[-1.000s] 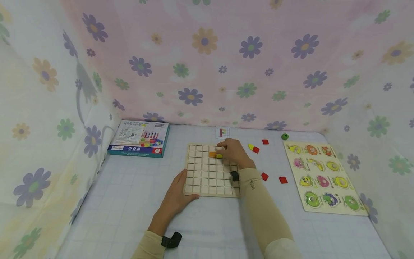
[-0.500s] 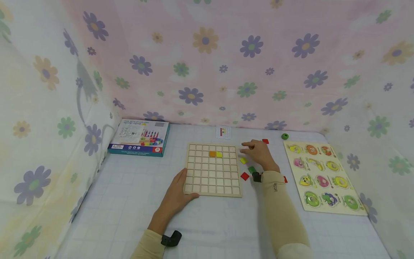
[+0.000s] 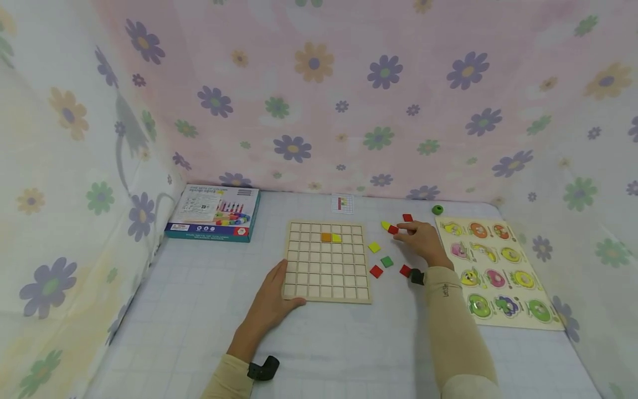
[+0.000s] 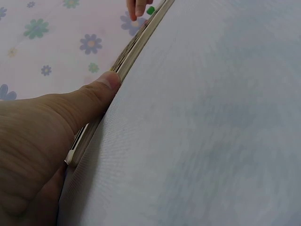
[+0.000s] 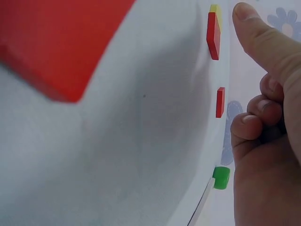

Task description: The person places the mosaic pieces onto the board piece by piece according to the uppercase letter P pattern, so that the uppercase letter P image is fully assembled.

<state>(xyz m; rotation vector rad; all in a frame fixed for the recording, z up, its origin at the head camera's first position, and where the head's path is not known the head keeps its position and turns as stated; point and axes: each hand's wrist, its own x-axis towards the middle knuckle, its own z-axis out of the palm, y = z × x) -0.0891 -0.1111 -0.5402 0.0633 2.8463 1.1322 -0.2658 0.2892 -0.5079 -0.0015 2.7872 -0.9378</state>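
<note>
A square wooden grid board (image 3: pixel 299 273) lies in the middle of the table, with an orange tile (image 3: pixel 326 237) and a yellow one (image 3: pixel 336 238) side by side in its upper cells. My left hand (image 3: pixel 271 296) rests at the board's near left corner, fingers along the left side; in the left wrist view the thumb (image 4: pixel 96 94) lies straight against the front edge. To the right of the board, my right hand (image 3: pixel 423 241) reaches with its fingertips right at a red tile (image 3: pixel 393 229), which overlaps a yellow piece. In the right wrist view one finger extends and the others bend, with nothing in them.
Loose tiles lie right of the board: yellow (image 3: pixel 374 247), green (image 3: pixel 386 261) and several red ones (image 3: pixel 376 271). A small pattern card (image 3: pixel 343 204) lies behind the board. A fruit puzzle board (image 3: pixel 490 260) and a green bead (image 3: pixel 437 209) are at right, a toy box (image 3: pixel 213 213) at left.
My right hand has left the yellow tile on the board and moved right to the loose red tile. The left hand has stayed at the board's corner.
</note>
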